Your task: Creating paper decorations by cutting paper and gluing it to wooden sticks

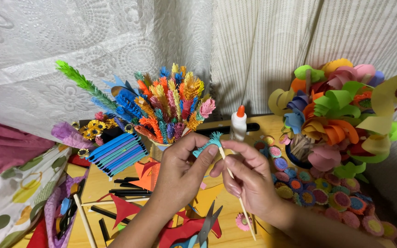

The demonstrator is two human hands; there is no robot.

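My left hand (180, 172) pinches a teal fringed paper strip (210, 140) at the top of a thin wooden stick (237, 196). My right hand (246, 177) grips that stick just below the fringe, thumb and fingers closed around it. The stick runs down and to the right past my wrist. Both hands hover over a yellow wooden table (96, 183), just in front of a white glue bottle (239, 124) with an orange cap.
A cup of colourful fringed paper stems (171, 108) stands behind my hands, a bouquet of curled paper flowers (336, 117) at right. Round rolled paper discs (315, 190) cover the right side. Scissors (205, 229), red paper scraps (125, 209), black strips (127, 188) and blue folded paper (118, 154) lie at left.
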